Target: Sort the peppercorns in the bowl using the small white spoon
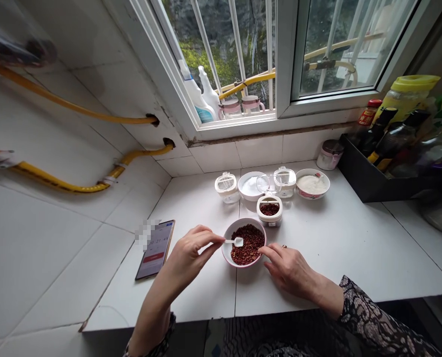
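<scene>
My left hand (193,251) pinches a small white spoon (238,242) above dried red peppercorns (247,255) in the bowl (226,251) on the worktop (202,297), my right hand (290,270) holding the rim; dipping calls for steadiness.

Daylight enters at the top centre through a window (224,54) with a white frame; its right side is a glass pane (340,44). Beyond stand white bars (235,39) before a dark, rough, mossy rock face (221,29). White tiles (49,208) with dark joints cover the wall at the left. Two yellow pipes (72,110) cross it and run into holes (153,120) with ragged edges near the upper left of centre. Below the window, a low band of tile (260,149) meets a white tiled counter (336,248) across the middle. The lower edge is darker.
</scene>
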The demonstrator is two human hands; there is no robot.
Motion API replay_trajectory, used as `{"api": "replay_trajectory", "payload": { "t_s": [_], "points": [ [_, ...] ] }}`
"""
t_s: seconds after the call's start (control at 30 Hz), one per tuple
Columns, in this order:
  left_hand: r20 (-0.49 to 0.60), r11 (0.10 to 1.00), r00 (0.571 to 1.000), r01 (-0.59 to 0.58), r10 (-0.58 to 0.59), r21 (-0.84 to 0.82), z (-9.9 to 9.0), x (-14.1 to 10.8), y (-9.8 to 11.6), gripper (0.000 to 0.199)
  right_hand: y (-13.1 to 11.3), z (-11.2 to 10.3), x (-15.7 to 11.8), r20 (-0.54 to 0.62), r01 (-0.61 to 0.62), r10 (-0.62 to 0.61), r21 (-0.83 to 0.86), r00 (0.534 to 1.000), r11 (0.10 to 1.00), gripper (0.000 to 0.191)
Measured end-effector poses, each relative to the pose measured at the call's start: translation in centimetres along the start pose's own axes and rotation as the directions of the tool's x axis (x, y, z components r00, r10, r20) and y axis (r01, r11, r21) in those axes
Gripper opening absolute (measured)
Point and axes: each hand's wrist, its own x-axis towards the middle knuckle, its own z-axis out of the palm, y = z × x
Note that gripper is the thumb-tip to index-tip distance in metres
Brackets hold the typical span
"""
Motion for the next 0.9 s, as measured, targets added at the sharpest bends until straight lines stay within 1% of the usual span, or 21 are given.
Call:
{"api": "replay_trajectory", "payload": {
  "t_s": [0.1, 0.17, 0.23, 0.3, 0.37, 0.47, 0.53, 0.6, 0.7, 0.9],
  "points": [
    [0.095, 0.997, 0.994, -0.057, 0.053, 0.044, 0.8, -0.3, -0.2, 0.023, 0.0, 0.1, 0.0, -0.005, 0.004, -0.004, 0.004, 1.000, 1.000, 0.037],
    [0.144, 0.996, 0.987, -0.072, 0.063, 0.053, 1.8, -0.2, -0.1, 0.025, 0.1, 0.2, 0.0, -0.011, 0.004, -0.004, 0.001, 1.000, 1.000, 0.037],
    [0.165, 0.997, 0.984, -0.075, 0.069, 0.032, 2.9, 0.1, 0.2, 0.024, 0.1, 0.2, -0.1, -0.013, 0.001, -0.001, -0.004, 1.000, 1.000, 0.036],
    [0.134, 0.997, 0.988, -0.080, 0.078, 0.007, 3.8, 0.3, 0.5, 0.023, 0.1, 0.2, -0.1, -0.012, -0.003, 0.003, -0.010, 1.000, 1.000, 0.035],
    [0.077, 0.997, 0.994, -0.077, 0.077, -0.004, 4.2, 0.5, 0.6, 0.022, 0.1, 0.2, -0.1, -0.011, -0.004, 0.004, -0.010, 1.000, 1.000, 0.034],
    [-0.013, 0.998, 0.998, -0.065, 0.065, 0.025, 3.8, 0.6, 0.5, 0.021, 0.1, 0.1, 0.0, -0.017, 0.000, 0.000, -0.002, 1.000, 1.000, 0.034],
    [-0.049, 0.997, 0.997, -0.064, 0.067, 0.051, 3.3, 0.5, 0.2, 0.021, 0.0, 0.1, 0.0, -0.019, 0.002, -0.002, -0.001, 1.000, 1.000, 0.035],
    [-0.050, 0.997, 0.997, -0.057, 0.060, 0.057, 3.1, 0.4, 0.1, 0.021, 0.0, 0.0, 0.0, -0.014, 0.000, 0.000, -0.004, 1.000, 1.000, 0.036],
    [-0.038, 0.999, 0.999, -0.019, 0.021, 0.047, 3.2, 0.2, 0.2, 0.020, -0.1, 0.0, 0.1, -0.009, 0.000, 0.000, 0.002, 1.000, 1.000, 0.037],
    [-0.091, 0.999, 0.995, 0.046, -0.047, -0.011, 3.7, -0.2, 0.3, 0.019, -0.1, 0.0, 0.1, -0.007, -0.001, 0.001, 0.007, 1.000, 1.000, 0.037]
  ]
}}
